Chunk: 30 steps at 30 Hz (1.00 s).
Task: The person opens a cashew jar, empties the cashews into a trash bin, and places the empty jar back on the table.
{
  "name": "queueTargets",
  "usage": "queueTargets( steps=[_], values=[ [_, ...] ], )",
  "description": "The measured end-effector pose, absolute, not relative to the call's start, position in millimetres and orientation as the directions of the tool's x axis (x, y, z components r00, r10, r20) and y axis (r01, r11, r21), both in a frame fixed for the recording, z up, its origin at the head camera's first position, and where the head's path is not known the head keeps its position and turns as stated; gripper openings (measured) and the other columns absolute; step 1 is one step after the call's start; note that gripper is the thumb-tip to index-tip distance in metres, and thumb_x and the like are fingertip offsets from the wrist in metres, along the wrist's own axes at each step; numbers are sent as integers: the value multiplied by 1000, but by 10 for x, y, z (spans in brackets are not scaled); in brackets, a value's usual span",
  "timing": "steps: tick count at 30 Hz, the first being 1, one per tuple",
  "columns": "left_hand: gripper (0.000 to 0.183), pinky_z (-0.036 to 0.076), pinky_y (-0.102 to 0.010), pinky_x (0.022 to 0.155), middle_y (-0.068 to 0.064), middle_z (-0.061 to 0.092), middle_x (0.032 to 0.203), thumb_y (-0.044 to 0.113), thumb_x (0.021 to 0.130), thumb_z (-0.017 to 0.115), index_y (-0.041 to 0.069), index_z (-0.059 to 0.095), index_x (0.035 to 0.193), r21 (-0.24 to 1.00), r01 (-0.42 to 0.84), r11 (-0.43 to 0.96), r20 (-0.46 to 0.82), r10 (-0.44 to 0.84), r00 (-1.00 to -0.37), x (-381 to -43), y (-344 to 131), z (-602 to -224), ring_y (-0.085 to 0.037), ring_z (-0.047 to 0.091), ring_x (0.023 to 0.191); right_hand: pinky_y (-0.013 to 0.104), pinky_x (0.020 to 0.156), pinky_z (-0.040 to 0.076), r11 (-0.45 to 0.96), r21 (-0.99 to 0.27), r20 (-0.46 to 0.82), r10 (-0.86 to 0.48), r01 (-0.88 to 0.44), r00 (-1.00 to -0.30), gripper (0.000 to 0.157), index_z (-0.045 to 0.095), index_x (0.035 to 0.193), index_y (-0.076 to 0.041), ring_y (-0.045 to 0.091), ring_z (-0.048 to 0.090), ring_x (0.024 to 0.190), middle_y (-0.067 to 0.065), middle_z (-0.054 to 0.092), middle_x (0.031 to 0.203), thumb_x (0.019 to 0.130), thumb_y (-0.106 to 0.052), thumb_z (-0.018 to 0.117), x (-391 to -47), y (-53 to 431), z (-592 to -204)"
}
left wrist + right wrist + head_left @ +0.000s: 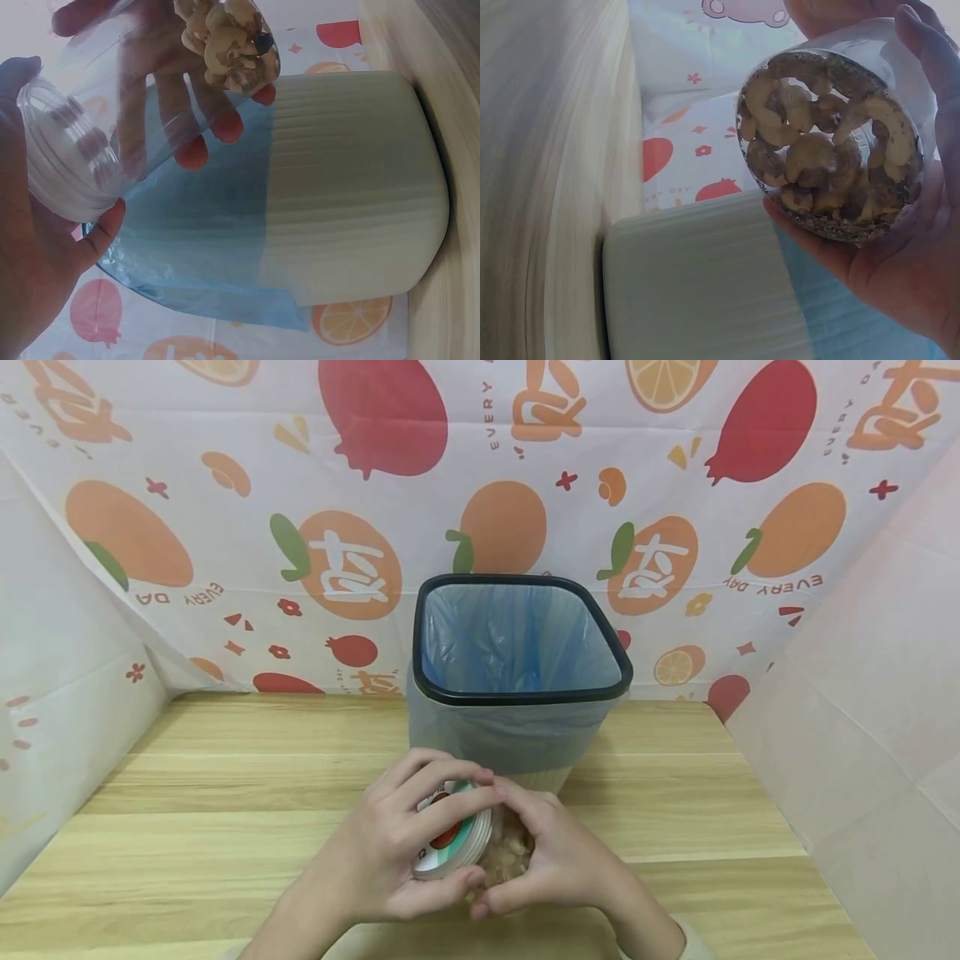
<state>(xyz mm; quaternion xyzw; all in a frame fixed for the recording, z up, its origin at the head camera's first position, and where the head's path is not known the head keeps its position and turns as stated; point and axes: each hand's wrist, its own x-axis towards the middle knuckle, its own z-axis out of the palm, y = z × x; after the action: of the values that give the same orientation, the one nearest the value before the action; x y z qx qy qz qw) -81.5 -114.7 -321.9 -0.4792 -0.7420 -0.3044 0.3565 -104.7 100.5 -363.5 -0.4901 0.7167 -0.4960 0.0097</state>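
Note:
A clear jar point(911, 56) is held tilted between my hands in front of the bin. Curved tan nuts point(810, 157), like peanuts or cashews, lie in its bottom end. My left hand point(378, 839) grips the round screw lid point(447, 837), which has a white, green and red label. In the left wrist view, the clear lid rim sits at the jar's mouth. Around the jar's body, my right hand point(573, 860) curls its fingers and thumb. Both hands' fingertips come close together over the jar in the head view.
A pale bin point(352, 187) with a black rim point(525, 698) and a blue plastic liner point(495, 643) stands just beyond my hands. Under it is a wooden table point(247, 793). A fruit-print cloth point(420, 527) hangs behind, with white cloth walls at both sides.

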Motion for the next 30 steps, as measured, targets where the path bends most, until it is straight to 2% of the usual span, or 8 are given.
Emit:
queueTargets(
  steps=[4, 10, 19, 21, 27, 30],
  values=[
    [49, 50, -33, 85, -5, 64, 119, 50, 95, 54, 14, 68, 125, 97, 943, 318, 817, 515, -258, -806, -1156, -3203, -21, 56, 106, 32, 95, 53, -2, -750, 449, -735, -661, -508, 87, 44, 145, -18, 13, 63, 111, -3, 62, 128, 74, -36, 89, -1062, 1029, -3647],
    [51, 50, -31, 87, -9, 63, 123, 46, 92, 59, 9, 67, 126, 55, 976, 211, 821, 547, -164, -792, -1152, -3174, -24, 56, 108, 39, 103, 49, -173, -837, 420, -812, -520, -405, 85, 42, 146, -10, 24, 58, 121, 7, 56, 138, 81, -50, 78, -1098, 1043, -3652],
    [48, 50, -29, 87, -10, 63, 121, 45, 92, 59, 10, 68, 124, 66, 977, 203, 825, 540, -168, -774, -1144, -3158, -23, 56, 106, 39, 101, 51, -197, -824, 436, -820, -532, -371, 90, 39, 148, -8, 23, 59, 120, 8, 56, 138, 81, -56, 74, -1089, 1039, -3634],
    [47, 51, -29, 86, -9, 63, 119, 45, 93, 58, 11, 68, 124, 70, 974, 214, 829, 531, -176, -780, -1139, -3162, -23, 56, 105, 37, 99, 52, -183, -813, 441, -814, -552, -379, 88, 39, 148, -9, 22, 60, 118, 7, 58, 136, 81, -52, 77, -1089, 1038, -3634],
    [46, 50, -31, 83, -6, 64, 116, 47, 96, 55, 12, 69, 122, 87, 944, 319, 831, 499, -245, -810, -1142, -3196, -22, 56, 102, 32, 90, 56, -51, -746, 479, -734, -664, -482, 88, 43, 145, -16, 14, 64, 108, -1, 62, 127, 72, -26, 91, -1059, 1009, -3638],
    [46, 50, -31, 83, -5, 65, 115, 48, 96, 55, 14, 69, 122, 97, 928, 359, 827, 489, -276, -818, -1152, -3209, -21, 56, 102, 31, 88, 57, -1, -720, 492, -705, -694, -511, 89, 43, 145, -18, 12, 65, 106, -3, 62, 126, 71, -25, 92, -1043, 984, -3638]
  ],
)
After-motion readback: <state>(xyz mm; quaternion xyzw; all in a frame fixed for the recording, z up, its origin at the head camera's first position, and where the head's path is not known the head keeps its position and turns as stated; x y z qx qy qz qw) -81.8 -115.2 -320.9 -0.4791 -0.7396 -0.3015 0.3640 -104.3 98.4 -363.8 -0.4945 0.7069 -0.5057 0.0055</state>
